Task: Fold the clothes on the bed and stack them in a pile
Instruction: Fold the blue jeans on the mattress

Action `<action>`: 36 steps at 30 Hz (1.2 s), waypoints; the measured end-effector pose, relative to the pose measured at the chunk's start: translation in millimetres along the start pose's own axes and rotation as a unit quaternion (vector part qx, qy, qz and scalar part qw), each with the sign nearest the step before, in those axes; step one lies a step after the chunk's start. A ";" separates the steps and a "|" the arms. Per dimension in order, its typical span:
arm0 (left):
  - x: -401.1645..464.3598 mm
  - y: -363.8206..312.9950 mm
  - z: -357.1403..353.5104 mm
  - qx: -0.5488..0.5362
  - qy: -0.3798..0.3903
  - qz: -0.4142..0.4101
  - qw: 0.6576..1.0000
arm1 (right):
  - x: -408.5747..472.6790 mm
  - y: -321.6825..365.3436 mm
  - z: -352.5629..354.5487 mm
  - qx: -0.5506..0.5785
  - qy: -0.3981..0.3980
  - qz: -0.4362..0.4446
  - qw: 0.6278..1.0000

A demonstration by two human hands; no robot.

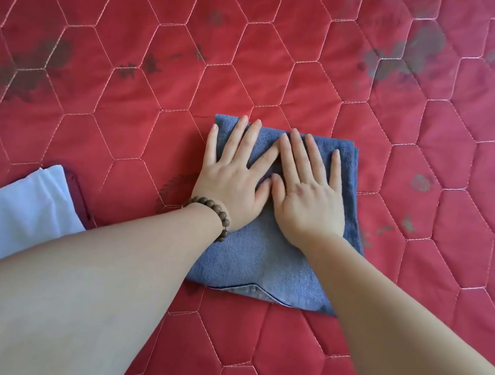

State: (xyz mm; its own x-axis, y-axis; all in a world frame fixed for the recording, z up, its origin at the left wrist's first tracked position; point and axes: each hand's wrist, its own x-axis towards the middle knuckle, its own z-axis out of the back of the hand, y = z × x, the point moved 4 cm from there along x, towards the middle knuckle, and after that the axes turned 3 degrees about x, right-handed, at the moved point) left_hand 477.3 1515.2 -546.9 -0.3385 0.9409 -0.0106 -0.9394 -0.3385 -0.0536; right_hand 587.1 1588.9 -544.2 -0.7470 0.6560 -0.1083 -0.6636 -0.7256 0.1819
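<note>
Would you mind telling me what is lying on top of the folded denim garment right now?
Both hands, the left hand and the right hand, press flat on the folded denim garment. Whatever fabric lies beneath the palms is hidden.

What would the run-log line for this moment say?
stage: pressing fold flat | left hand: flat on folded denim garment | right hand: flat on it | white cloth: left, apart

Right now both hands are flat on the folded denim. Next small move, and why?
Probably lift it and carry it to the pile. The denim piece already lies as a compact rectangle on the red quilt, with the left hand and right hand pressing it flat, fingers straight. A white folded item at the left edge looks like the likeliest stack spot.
</note>
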 end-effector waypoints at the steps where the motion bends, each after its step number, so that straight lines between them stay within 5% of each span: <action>1: -1.0 0.1 -0.5 0.003 -0.004 -0.001 1.000 | -4.0 -9.4 0.9 -0.002 -0.001 -0.006 1.000; 8: -1.4 1.7 -3.4 -0.012 -0.012 0.007 1.000 | -53.3 -24.1 4.5 0.023 -0.062 -0.228 0.971; 13: -0.9 3.0 -3.9 -0.018 -0.013 -0.002 1.000 | -56.0 25.8 -6.0 0.035 -0.027 -0.057 0.997; 19: -0.7 4.3 -3.1 -0.036 -0.006 0.005 0.999 | 8.1 0.3 6.1 0.012 -0.057 -0.105 0.993; 25: -2.5 17.5 7.6 -0.199 -0.014 0.016 0.980 | 35.0 22.3 1.0 -0.009 -0.032 -0.101 0.994; 27: 0.7 48.2 13.7 -0.229 -0.029 0.047 0.972 | 35.0 21.2 -0.5 -0.018 -0.030 -0.106 0.994; 36: 27.5 257.7 32.5 -0.052 -0.041 0.292 0.954 | 37.1 24.4 4.5 -0.008 -0.018 -0.126 0.992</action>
State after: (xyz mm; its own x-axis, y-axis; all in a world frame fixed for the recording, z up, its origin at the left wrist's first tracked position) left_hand 224.2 1453.6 -528.5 -0.8092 0.5875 0.0092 -0.5811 -0.7978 -0.1604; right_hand 543.3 1596.4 -539.4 -0.5549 0.8240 -0.1143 -0.8303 -0.5401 0.1370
